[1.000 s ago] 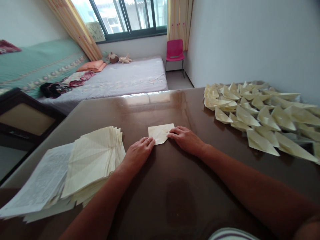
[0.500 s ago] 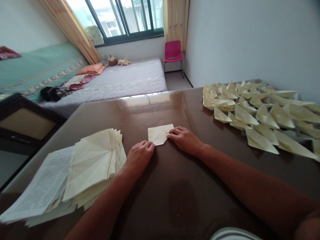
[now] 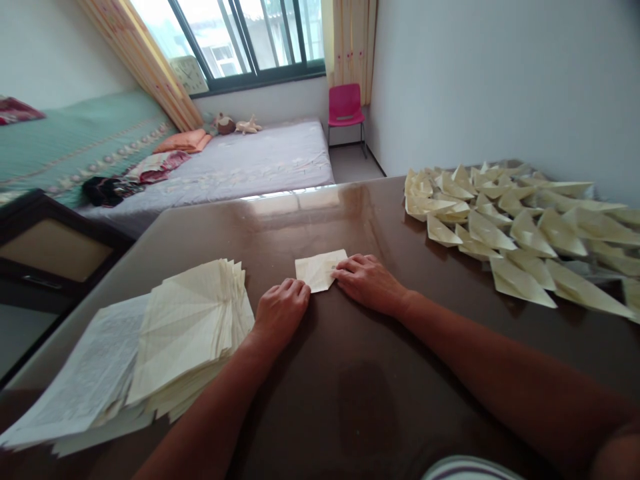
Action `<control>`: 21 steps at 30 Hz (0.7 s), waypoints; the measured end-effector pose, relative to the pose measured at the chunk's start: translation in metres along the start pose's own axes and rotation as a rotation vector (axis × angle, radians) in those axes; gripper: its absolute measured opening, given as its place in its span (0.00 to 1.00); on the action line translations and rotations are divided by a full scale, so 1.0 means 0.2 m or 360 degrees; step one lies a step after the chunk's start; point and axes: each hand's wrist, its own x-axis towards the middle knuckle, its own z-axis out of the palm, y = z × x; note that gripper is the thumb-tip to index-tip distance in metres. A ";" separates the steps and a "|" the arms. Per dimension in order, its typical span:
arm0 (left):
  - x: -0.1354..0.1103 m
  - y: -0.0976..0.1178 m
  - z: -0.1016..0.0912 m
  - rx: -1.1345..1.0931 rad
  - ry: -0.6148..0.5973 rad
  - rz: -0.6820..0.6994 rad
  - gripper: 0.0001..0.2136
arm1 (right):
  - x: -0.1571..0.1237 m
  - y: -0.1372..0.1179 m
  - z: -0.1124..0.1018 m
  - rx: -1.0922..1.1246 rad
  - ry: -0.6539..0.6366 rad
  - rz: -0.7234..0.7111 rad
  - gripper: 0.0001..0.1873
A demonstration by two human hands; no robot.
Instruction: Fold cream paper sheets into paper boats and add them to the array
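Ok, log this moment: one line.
left hand: on folded paper, left; right hand: on its right side; paper stack: left; folded pieces: right

A: Ground colour of the table [image 3: 310,413]?
B: It was glossy brown, streaked with pale reflections toward the far edge.
A: Papers?
B: Mid-table, the small folded sheet [image 3: 316,272] was cream, a small dark mark at its right side. By the left edge, the printed sheet [image 3: 80,370] was greyish white under fine grey print; the stack [image 3: 183,327] beside it was cream, its top faintly rayed with creases. Toward the far right corner, the pointed paper shapes [image 3: 523,230] were cream.
A: Beyond the far edge?
B: Bedsheet [image 3: 270,153] was pale lilac, chair [image 3: 345,105] magenta, curtain [image 3: 350,60] yellow, red-dotted.
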 end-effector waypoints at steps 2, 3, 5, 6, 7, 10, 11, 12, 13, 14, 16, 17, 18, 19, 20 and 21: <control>0.00 0.03 -0.02 -0.0003 0.0035 0.0003 0.07 | 0.00 -0.01 -0.02 0.0033 -0.0017 -0.0026 0.16; 0.00 0.04 -0.04 -0.0020 0.0056 -0.0006 0.07 | -0.01 -0.01 -0.03 0.0046 -0.0028 -0.0042 0.19; -0.01 0.08 -0.06 -0.0087 0.0096 -0.0027 0.06 | -0.01 -0.03 -0.05 0.0041 -0.0046 -0.0086 0.23; -0.01 0.10 -0.07 -0.0139 0.0110 -0.0031 0.06 | -0.01 -0.04 -0.05 0.0024 -0.0051 -0.0109 0.22; -0.01 0.11 -0.08 -0.0204 0.0120 -0.0027 0.06 | -0.01 -0.04 -0.06 0.0007 -0.0053 -0.0133 0.19; -0.02 0.13 -0.07 -0.0447 0.0156 0.0031 0.07 | -0.01 -0.05 -0.05 0.0015 -0.0050 -0.0180 0.09; -0.02 0.12 -0.06 -0.0516 0.0166 0.0061 0.10 | -0.01 -0.04 -0.05 0.0035 -0.0045 -0.0188 0.08; -0.02 0.11 -0.04 -0.0569 0.0173 0.0086 0.15 | -0.01 -0.03 -0.05 0.0057 -0.0041 -0.0201 0.08; -0.02 0.11 -0.03 -0.0605 0.0172 0.0106 0.19 | -0.01 -0.02 -0.05 0.0078 -0.0042 -0.0219 0.07; -0.03 0.09 -0.01 -0.0629 0.0159 0.0127 0.20 | -0.01 -0.01 -0.05 0.0096 -0.0049 -0.0239 0.07; -0.03 0.07 0.02 -0.0659 0.0123 0.0179 0.15 | -0.01 0.01 -0.05 0.0131 -0.0076 -0.0269 0.08; -0.03 0.07 0.03 -0.0676 0.0109 0.0210 0.13 | -0.01 0.02 -0.05 0.0152 -0.0092 -0.0274 0.10; -0.04 0.06 0.04 -0.0695 0.0099 0.0242 0.12 | -0.01 0.02 -0.05 0.0173 -0.0105 -0.0271 0.12; -0.04 0.06 0.05 -0.0716 0.0094 0.0264 0.13 | -0.01 0.03 -0.06 0.0194 -0.0118 -0.0267 0.13; -0.04 0.06 0.05 -0.0741 0.0095 0.0273 0.13 | -0.01 0.03 -0.06 0.0215 -0.0126 -0.0264 0.14; -0.04 0.06 0.05 -0.0772 0.0097 0.0269 0.12 | -0.01 0.04 -0.06 0.0234 -0.0136 -0.0263 0.14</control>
